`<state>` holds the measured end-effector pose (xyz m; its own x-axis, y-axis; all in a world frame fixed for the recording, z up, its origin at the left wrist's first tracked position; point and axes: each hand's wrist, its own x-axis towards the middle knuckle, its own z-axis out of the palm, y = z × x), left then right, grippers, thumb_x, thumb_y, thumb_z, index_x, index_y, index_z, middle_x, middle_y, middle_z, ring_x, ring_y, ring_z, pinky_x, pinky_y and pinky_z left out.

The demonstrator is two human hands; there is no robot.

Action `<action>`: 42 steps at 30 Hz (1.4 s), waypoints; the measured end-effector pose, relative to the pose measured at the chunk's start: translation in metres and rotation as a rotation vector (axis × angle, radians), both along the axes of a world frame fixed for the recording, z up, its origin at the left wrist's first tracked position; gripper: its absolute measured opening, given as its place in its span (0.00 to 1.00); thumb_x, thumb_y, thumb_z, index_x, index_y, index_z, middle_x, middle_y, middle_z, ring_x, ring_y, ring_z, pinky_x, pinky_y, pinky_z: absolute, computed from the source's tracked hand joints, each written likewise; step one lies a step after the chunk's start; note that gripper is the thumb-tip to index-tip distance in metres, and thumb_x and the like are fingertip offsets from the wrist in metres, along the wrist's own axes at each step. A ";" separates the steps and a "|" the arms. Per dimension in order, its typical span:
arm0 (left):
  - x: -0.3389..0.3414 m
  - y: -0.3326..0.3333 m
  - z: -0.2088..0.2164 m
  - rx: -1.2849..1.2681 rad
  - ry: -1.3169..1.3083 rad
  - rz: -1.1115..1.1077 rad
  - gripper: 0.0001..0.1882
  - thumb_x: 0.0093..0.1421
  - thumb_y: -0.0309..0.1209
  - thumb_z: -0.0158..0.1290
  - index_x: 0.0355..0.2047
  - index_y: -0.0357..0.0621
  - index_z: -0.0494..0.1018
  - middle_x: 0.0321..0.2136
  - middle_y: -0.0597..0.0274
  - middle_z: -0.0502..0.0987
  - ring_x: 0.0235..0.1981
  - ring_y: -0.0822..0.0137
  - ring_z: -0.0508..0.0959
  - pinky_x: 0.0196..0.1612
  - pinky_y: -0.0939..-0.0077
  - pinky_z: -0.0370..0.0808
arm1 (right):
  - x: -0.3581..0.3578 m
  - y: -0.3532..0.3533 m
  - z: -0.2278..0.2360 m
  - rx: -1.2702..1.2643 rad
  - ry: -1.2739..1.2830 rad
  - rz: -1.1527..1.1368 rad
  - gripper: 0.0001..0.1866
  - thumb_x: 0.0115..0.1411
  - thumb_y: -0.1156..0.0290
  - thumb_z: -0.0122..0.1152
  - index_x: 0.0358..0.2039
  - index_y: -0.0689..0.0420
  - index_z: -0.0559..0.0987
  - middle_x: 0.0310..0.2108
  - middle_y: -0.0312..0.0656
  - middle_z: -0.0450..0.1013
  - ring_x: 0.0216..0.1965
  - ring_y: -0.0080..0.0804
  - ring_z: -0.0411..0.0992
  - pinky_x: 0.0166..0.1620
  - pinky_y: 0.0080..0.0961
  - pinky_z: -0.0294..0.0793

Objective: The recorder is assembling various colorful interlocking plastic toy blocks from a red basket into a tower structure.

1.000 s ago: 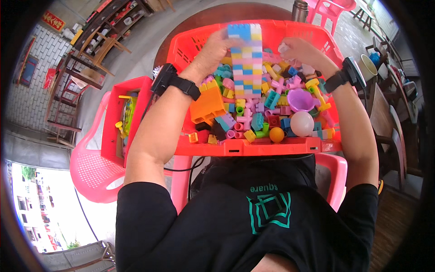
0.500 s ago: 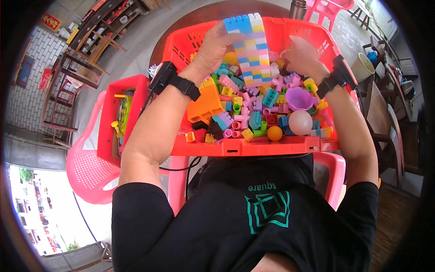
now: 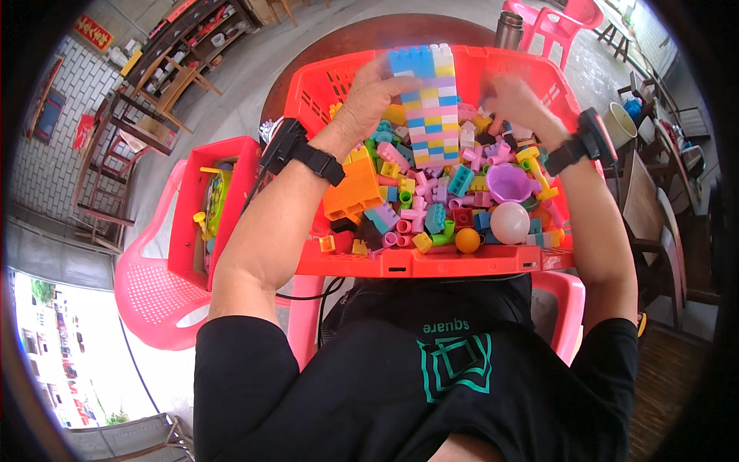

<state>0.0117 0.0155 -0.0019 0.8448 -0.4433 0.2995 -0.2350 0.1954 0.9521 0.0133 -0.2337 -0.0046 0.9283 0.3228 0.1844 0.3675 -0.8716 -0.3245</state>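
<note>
A tall flat stack of building blocks [image 3: 433,115], with blue and white on top and pastel and yellow rows below, stands upright over a red plastic basket [image 3: 462,265]. My left hand [image 3: 373,98] is closed on the stack's upper left side, its thumb across the front. Over the basket's far right part is my right hand [image 3: 517,102], smeared by motion, apart from the stack; whether its fingers hold anything cannot be made out. Loose blocks fill the basket, along with an orange block piece [image 3: 352,189], a purple toy bowl [image 3: 508,183], a white ball [image 3: 509,223] and an orange ball [image 3: 467,239].
A brown round table [image 3: 385,35] lies behind the basket, with a metal flask [image 3: 509,31] on it. To the left, a red box [image 3: 188,239] of toys rests on a pink plastic chair [image 3: 150,289]. A black cable [image 3: 312,296] hangs below the basket's front edge.
The whole view has shifted, so the basket appears slightly lower. My left hand keeps hold of the block stack. My right hand has moved slightly, uncovering more of a yellow piece near its wrist.
</note>
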 end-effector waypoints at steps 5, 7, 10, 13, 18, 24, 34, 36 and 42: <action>0.002 0.003 -0.001 0.108 0.001 0.032 0.15 0.54 0.25 0.53 0.43 0.40 0.68 0.38 0.63 0.74 0.41 0.70 0.74 0.46 0.73 0.72 | -0.001 0.009 0.031 0.904 0.037 0.192 0.16 0.52 0.77 0.52 0.43 0.60 0.73 0.37 0.40 0.73 0.36 0.27 0.72 0.40 0.22 0.72; -0.001 0.002 0.000 0.155 0.001 0.039 0.15 0.53 0.25 0.53 0.43 0.40 0.68 0.38 0.63 0.74 0.41 0.71 0.74 0.46 0.74 0.71 | -0.003 0.012 0.036 1.054 0.051 0.348 0.16 0.55 0.75 0.51 0.46 0.59 0.71 0.39 0.38 0.72 0.38 0.23 0.72 0.41 0.19 0.71; -0.005 0.001 0.001 0.127 -0.022 0.016 0.16 0.52 0.25 0.54 0.43 0.40 0.69 0.37 0.64 0.75 0.39 0.72 0.74 0.46 0.76 0.70 | -0.012 0.019 0.042 1.116 0.099 0.329 0.15 0.56 0.73 0.52 0.45 0.57 0.72 0.39 0.36 0.71 0.39 0.20 0.70 0.43 0.18 0.70; -0.007 -0.002 0.001 0.164 -0.021 0.043 0.17 0.51 0.25 0.54 0.43 0.39 0.69 0.38 0.64 0.74 0.39 0.72 0.73 0.46 0.77 0.69 | -0.009 0.018 0.038 1.052 0.049 0.364 0.14 0.58 0.72 0.51 0.46 0.56 0.72 0.38 0.35 0.71 0.40 0.19 0.69 0.43 0.16 0.70; 0.000 0.001 -0.008 0.226 0.005 0.013 0.19 0.47 0.20 0.50 0.43 0.40 0.69 0.38 0.66 0.74 0.40 0.72 0.72 0.46 0.76 0.68 | -0.013 0.024 0.039 1.084 0.096 0.333 0.15 0.58 0.72 0.50 0.47 0.55 0.72 0.37 0.34 0.70 0.39 0.18 0.68 0.42 0.16 0.70; -0.004 -0.002 -0.003 0.193 -0.034 0.002 0.20 0.46 0.20 0.49 0.43 0.40 0.68 0.37 0.66 0.73 0.40 0.72 0.72 0.46 0.77 0.68 | -0.019 0.024 0.040 1.081 0.147 0.319 0.16 0.57 0.74 0.49 0.47 0.56 0.71 0.38 0.34 0.70 0.39 0.18 0.68 0.42 0.16 0.70; -0.015 -0.005 0.002 0.149 0.019 -0.002 0.19 0.48 0.22 0.50 0.43 0.39 0.69 0.37 0.66 0.74 0.39 0.72 0.72 0.46 0.77 0.68 | -0.019 0.023 0.041 1.152 0.119 0.306 0.16 0.56 0.75 0.51 0.46 0.56 0.70 0.35 0.35 0.71 0.40 0.21 0.70 0.40 0.17 0.69; -0.013 -0.001 0.002 0.148 -0.008 -0.005 0.18 0.48 0.23 0.51 0.42 0.39 0.69 0.36 0.64 0.74 0.38 0.72 0.73 0.45 0.76 0.68 | -0.012 0.018 0.033 1.089 0.104 0.252 0.15 0.55 0.75 0.51 0.45 0.57 0.70 0.34 0.36 0.71 0.38 0.21 0.70 0.39 0.17 0.69; 0.004 0.010 0.002 0.068 0.005 0.117 0.16 0.49 0.24 0.52 0.40 0.39 0.69 0.37 0.61 0.74 0.39 0.68 0.74 0.46 0.73 0.70 | 0.012 -0.010 -0.001 0.658 0.196 0.034 0.16 0.50 0.75 0.55 0.42 0.58 0.72 0.31 0.37 0.71 0.33 0.21 0.69 0.33 0.19 0.68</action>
